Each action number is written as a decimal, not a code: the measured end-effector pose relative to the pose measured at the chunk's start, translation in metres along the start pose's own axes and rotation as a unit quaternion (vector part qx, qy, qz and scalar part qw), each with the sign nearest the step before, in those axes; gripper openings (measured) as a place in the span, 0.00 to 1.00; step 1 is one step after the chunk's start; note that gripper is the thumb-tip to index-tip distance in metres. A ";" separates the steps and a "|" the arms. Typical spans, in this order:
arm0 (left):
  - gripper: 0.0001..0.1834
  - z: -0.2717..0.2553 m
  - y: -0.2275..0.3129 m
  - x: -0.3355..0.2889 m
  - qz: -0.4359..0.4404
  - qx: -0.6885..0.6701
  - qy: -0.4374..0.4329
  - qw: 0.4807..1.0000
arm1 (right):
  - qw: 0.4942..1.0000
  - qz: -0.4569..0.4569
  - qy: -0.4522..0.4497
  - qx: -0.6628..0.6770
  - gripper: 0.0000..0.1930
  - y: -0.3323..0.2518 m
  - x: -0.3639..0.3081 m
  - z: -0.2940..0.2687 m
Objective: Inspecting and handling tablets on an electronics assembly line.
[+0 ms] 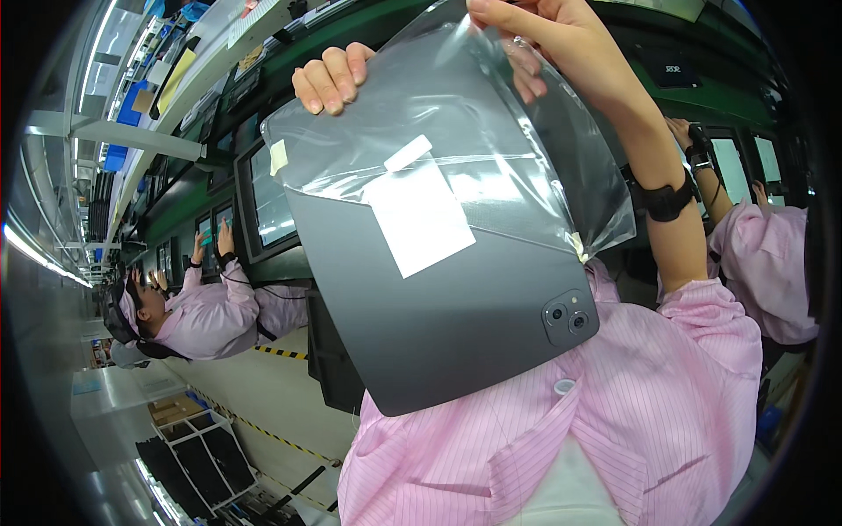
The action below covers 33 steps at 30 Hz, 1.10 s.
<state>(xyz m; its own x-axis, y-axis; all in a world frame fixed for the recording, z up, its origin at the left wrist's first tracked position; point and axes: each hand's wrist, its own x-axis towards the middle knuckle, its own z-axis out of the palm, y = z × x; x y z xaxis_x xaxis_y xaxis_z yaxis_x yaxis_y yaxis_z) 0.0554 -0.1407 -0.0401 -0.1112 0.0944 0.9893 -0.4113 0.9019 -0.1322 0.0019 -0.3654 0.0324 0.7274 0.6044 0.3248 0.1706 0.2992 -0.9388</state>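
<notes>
A dark grey tablet (456, 324) is held up before my chest, its back and twin-lens camera bump facing the view. Clear plastic film (447, 105) covers its upper part and hangs loose beyond the right edge. A white paper label (421, 215) sits across the film's lower edge. Pale yellow tape (278, 158) marks the left corner. The fingers of my left hand (331, 79) curl over the tablet's upper left edge, film beneath them; the thumb is hidden. At the top, my right hand (548, 35) grips the film, some fingers showing through it.
A dark strap (668, 200) circles my right wrist. Co-workers in pink sit at left (206, 307) and right (763, 263). Along the green bench are dark-framed trays or screens (272, 202). Shelving with blue bins (132, 103) stands at upper left, a wheeled-looking rack (206, 456) at lower left.
</notes>
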 end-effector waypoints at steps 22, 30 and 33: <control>0.25 0.031 0.030 0.021 -0.153 0.127 0.136 0.971 | 0.936 -0.272 -0.049 -0.218 0.07 -0.042 -0.067 0.038; 0.27 0.018 0.060 0.025 -0.146 0.179 0.091 0.969 | 0.772 -0.437 -0.156 -0.435 0.13 0.010 -0.131 0.055; 0.30 0.024 0.069 0.029 -0.113 0.190 0.115 0.968 | 0.882 -0.267 -0.079 -0.381 0.10 0.016 -0.132 0.025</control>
<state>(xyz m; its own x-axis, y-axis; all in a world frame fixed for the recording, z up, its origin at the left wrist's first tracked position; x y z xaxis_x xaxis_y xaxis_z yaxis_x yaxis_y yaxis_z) 0.0024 -0.0858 -0.0215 0.2075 0.0430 0.9773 -0.7094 0.6945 0.1201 -0.1077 -0.4218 -0.0228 0.3168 0.6403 0.6998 0.9018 0.0254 -0.4315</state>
